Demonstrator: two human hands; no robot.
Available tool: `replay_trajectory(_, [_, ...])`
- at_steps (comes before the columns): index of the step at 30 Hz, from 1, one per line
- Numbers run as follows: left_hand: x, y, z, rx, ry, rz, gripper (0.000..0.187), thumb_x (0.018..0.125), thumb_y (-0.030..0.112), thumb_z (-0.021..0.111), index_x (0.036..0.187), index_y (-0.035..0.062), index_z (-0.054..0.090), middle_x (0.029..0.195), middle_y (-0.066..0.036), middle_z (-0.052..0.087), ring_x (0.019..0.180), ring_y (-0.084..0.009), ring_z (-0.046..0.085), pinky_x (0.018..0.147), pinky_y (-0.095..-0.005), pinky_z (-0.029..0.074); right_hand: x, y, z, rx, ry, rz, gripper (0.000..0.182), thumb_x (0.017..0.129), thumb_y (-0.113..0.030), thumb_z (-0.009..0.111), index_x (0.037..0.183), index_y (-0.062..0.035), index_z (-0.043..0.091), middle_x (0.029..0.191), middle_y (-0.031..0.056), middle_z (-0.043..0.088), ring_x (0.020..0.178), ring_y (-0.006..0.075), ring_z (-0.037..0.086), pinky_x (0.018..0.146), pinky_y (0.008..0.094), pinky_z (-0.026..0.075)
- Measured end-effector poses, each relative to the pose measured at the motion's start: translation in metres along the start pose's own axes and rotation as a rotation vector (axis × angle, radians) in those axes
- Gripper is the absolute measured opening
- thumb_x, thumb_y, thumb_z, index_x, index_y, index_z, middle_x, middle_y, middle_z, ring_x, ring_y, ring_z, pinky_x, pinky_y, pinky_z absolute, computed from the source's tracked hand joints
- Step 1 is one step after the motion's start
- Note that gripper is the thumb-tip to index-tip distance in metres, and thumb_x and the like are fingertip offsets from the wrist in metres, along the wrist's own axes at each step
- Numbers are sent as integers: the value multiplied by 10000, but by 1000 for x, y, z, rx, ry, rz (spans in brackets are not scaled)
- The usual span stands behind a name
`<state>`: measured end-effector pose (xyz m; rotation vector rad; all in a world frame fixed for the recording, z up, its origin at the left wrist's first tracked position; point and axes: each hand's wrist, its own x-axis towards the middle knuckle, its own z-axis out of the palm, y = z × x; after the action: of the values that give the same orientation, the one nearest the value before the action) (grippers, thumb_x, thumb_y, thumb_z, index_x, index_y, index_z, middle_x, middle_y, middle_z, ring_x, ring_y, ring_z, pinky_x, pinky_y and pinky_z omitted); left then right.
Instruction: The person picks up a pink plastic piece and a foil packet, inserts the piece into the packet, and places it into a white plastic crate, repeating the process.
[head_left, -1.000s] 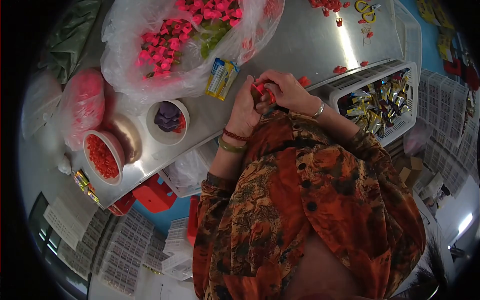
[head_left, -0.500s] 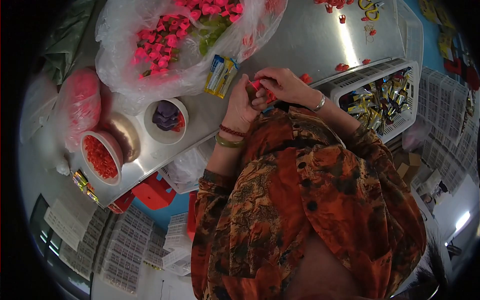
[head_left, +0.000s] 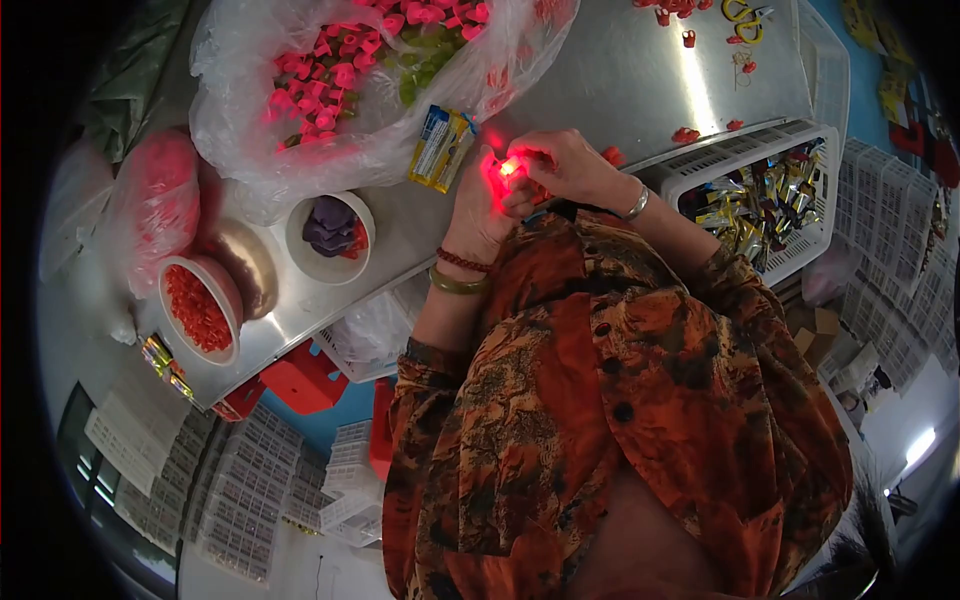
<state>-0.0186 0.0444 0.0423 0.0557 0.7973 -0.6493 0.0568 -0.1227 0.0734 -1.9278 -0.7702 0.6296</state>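
My left hand [head_left: 485, 205], with fingers curled, holds a small light-up piece [head_left: 510, 166] that glows bright red. The glow hides its exact shape. My right hand [head_left: 575, 165] pinches at the same piece from the other side, fingertips close together. A yellow and blue packet [head_left: 442, 149] lies just beyond my left hand, against a clear plastic bag [head_left: 235, 130]. In that bag are many bright pink plastic pieces [head_left: 345, 72] and some green ones [head_left: 428, 70]. Small red pieces [head_left: 612, 156] lie beside my right hand.
On the metal table [head_left: 600, 85] stand a white bowl [head_left: 296, 245] holding a purple lump and a bowl of red pieces [head_left: 200, 308]. A white basket [head_left: 672, 190] of shiny wrapped packets is at right. Yellow scissors [head_left: 742, 20] lie at the far edge. A red stool [head_left: 305, 380] is below.
The small piece between my hands now shines bright red and lights up my fingers; before, it was unlit. My hands have barely moved.
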Motion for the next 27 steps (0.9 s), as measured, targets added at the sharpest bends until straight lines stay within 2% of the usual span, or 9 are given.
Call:
replay_trajectory(3, [-13, 0, 16, 178, 123, 85, 541, 1000, 603, 319, 935, 118, 550, 718, -51, 541, 492, -159, 436, 454, -235, 304, 1, 3, 1, 62, 13, 32, 184, 865, -40, 593, 1031, 16, 650, 843, 165, 669, 721, 241, 669, 666, 331, 523])
replay_trajectory(6, [-1, -6, 2, 202, 323, 376, 477, 989, 586, 417, 919, 133, 550, 695, -35, 528, 520, -166, 448, 480, -270, 339, 1, 9, -1, 105, 59, 31, 170, 843, -35, 599, 995, 18, 653, 779, 180, 647, 636, 283, 622, 608, 336, 502])
replay_trajectory(9, [33, 6, -70, 654, 487, 939, 299, 970, 394, 584, 920, 102, 544, 787, -66, 551, 583, -190, 489, 526, -330, 385, -2, 16, -8, 65, 88, 99, 169, 847, -41, 608, 997, 15, 659, 777, 177, 652, 645, 275, 635, 619, 331, 501])
replay_trajectory(12, [36, 18, -78, 1477, 787, 1496, 177, 908, 168, 657, 964, 53, 535, 940, -123, 562, 709, -269, 572, 618, -402, 459, -4, 20, -8, 75, 106, 149, 163, 849, -42, 611, 993, 16, 660, 776, 176, 651, 641, 270, 633, 622, 331, 501])
replay_trajectory(15, [43, 28, -79, 1560, 788, 1537, 215, 870, 103, 650, 1031, 31, 528, 1056, -173, 538, 835, -363, 599, 723, -463, 497, -3, 25, -5, 46, 101, 159, 158, 849, -47, 614, 984, 18, 662, 775, 177, 647, 636, 268, 629, 620, 329, 499])
replay_trajectory(18, [40, 30, -64, 1665, 865, 1445, 236, 878, 135, 645, 1070, 62, 530, 1064, -170, 542, 905, -414, 601, 772, -495, 507, -2, 30, 0, 49, 107, 152, 159, 849, -58, 619, 981, 18, 665, 774, 178, 648, 634, 266, 634, 617, 330, 499])
replay_trajectory(20, [42, 35, -68, 1705, 910, 1407, 230, 883, 159, 643, 1068, 78, 534, 1061, -158, 541, 906, -412, 607, 753, -500, 511, 1, 33, 2, 43, 103, 165, 161, 850, -68, 624, 980, 16, 669, 770, 174, 654, 635, 259, 640, 616, 329, 500])
replay_trajectory(23, [46, 43, -75, 1765, 951, 1362, 233, 887, 199, 645, 1067, 95, 539, 1050, -144, 542, 892, -405, 617, 716, -500, 516, 6, 42, 6, 100, 70, 206, 167, 920, -88, 611, 1022, 32, 664, 775, 81, 686, 684, 83, 620, 639, 273, 509])
replay_trajectory(27, [36, 33, -49, 1778, 984, 1401, 236, 883, 226, 655, 1055, 106, 547, 1014, -138, 548, 845, -394, 626, 660, -492, 518, 22, 49, 12, 145, 68, 284, 185, 938, -113, 609, 1038, 34, 658, 747, 34, 656, 669, 61, 589, 622, 254, 499])
